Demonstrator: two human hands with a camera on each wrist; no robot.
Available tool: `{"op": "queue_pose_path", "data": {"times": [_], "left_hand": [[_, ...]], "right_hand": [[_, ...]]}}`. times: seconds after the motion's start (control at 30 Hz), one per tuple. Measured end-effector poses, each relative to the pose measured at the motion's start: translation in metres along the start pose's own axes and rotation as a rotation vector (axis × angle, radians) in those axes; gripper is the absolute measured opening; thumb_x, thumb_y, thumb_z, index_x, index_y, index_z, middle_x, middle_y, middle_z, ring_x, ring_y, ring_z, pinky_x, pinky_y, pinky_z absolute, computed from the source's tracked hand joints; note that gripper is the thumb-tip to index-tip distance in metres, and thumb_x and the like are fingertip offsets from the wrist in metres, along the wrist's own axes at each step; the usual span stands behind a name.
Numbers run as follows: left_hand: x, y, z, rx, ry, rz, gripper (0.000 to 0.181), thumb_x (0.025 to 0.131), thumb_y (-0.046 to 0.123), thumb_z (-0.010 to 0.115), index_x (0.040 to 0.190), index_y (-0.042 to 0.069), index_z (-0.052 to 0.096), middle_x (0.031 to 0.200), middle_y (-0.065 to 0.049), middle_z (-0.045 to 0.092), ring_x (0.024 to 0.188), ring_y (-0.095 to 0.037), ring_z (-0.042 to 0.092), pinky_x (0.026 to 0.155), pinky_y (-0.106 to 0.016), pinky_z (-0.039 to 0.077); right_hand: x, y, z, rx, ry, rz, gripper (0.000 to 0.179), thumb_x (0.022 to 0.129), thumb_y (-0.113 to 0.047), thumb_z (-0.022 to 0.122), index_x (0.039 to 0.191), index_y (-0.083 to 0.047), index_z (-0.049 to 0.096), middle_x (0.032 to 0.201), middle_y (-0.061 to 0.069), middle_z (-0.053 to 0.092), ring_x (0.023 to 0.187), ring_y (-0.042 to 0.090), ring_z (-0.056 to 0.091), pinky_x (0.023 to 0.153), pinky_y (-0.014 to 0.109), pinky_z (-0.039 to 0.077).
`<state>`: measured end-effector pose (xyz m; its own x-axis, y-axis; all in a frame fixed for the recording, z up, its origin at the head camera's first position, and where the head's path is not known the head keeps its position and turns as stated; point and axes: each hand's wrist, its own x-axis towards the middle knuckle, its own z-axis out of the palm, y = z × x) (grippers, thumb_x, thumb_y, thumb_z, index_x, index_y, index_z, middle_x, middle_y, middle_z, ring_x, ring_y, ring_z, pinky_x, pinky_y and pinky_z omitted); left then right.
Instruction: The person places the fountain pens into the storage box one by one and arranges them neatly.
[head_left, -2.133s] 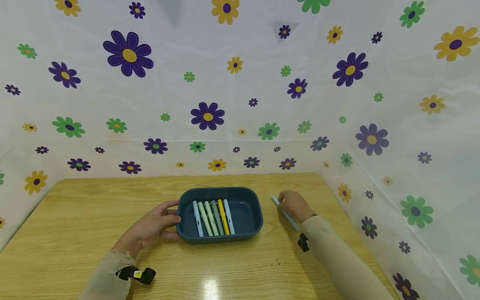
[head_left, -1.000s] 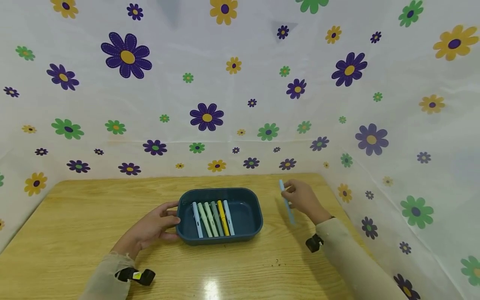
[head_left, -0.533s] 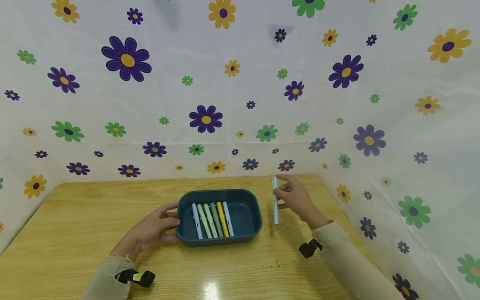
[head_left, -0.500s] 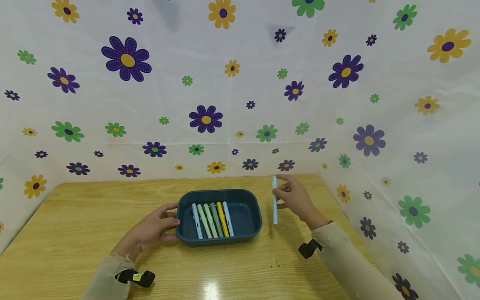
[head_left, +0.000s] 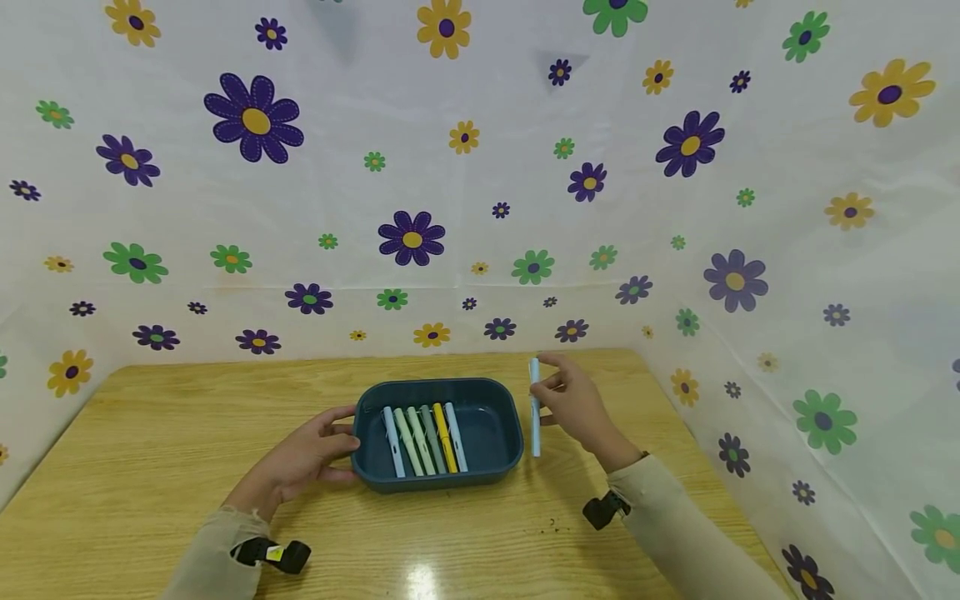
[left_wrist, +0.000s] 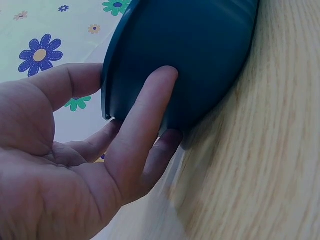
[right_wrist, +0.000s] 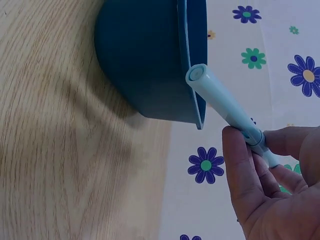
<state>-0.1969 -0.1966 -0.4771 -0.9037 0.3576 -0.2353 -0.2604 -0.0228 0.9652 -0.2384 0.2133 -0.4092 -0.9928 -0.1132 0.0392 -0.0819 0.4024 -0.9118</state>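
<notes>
My right hand (head_left: 576,404) holds a light blue pen (head_left: 535,417) between thumb and fingers, raised beside the right end of a dark blue bin (head_left: 491,479). In the right wrist view, the pen (right_wrist: 225,102) points its near end toward the bin's rim, with the fingertips around its middle. Inside the bin several capped pens lie side by side in a row: light blue, pale green, grey-green, a yellow pen (head_left: 446,437) and another light blue pen (head_left: 456,437). My left hand (head_left: 311,450) rests extended fingers against the bin's left end wall (left_wrist: 200,65).
The bin stands on a wood-grain table (head_left: 187,433). A white flower-print sheet (head_left: 337,192) rises behind the table and along its right side. Small dark specks (head_left: 551,527) lie on the table in front of the bin's right end.
My right hand has picked the light blue pen up off the table, turned it nearly in line with the pens in the bin and brought it left. My left hand stays at the bin.
</notes>
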Motion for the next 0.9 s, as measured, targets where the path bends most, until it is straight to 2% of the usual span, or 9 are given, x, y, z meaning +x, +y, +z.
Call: {"op": "queue_pose_path", "data": {"times": [0.17,0.4,0.63,0.9], "left_hand": [[0.000,0.000,0.000,-0.004,-0.001,-0.003,0.075,0.102,0.008,0.060,0.164,0.006,0.018,0.154,-0.034,0.033,0.124,-0.035,0.061,0.090,-0.053,0.060],[0.000,0.000,-0.001,-0.004,0.001,-0.005,0.075,0.102,0.009,0.061,0.163,0.006,0.018,0.155,-0.034,0.034,0.124,-0.035,0.061,0.090,-0.053,0.060],[-0.001,-0.001,-0.001,0.001,0.004,-0.006,0.075,0.101,0.009,0.061,0.163,0.006,0.019,0.154,-0.034,0.034,0.125,-0.036,0.060,0.090,-0.053,0.060],[0.001,-0.002,-0.002,0.007,0.004,-0.012,0.075,0.102,0.010,0.061,0.163,0.007,0.019,0.155,-0.033,0.035,0.124,-0.035,0.060,0.090,-0.053,0.060]], "right_hand": [[-0.002,-0.003,0.008,0.018,0.005,-0.001,0.055,0.101,-0.005,0.065,0.153,-0.011,0.047,0.105,0.018,0.061,0.083,0.023,0.068,0.073,0.054,0.064],[-0.003,-0.008,0.021,0.020,-0.017,0.007,0.053,0.101,-0.007,0.066,0.151,-0.013,0.049,0.105,0.016,0.062,0.085,0.024,0.067,0.067,0.045,0.065],[0.003,-0.016,0.034,0.001,-0.018,-0.012,0.053,0.100,-0.007,0.067,0.150,-0.013,0.050,0.103,0.016,0.064,0.083,0.024,0.067,0.069,0.052,0.064],[0.009,-0.022,0.055,-0.074,-0.061,0.003,0.050,0.100,-0.006,0.066,0.147,-0.013,0.050,0.099,0.012,0.065,0.081,0.023,0.067,0.061,0.037,0.064]]}}
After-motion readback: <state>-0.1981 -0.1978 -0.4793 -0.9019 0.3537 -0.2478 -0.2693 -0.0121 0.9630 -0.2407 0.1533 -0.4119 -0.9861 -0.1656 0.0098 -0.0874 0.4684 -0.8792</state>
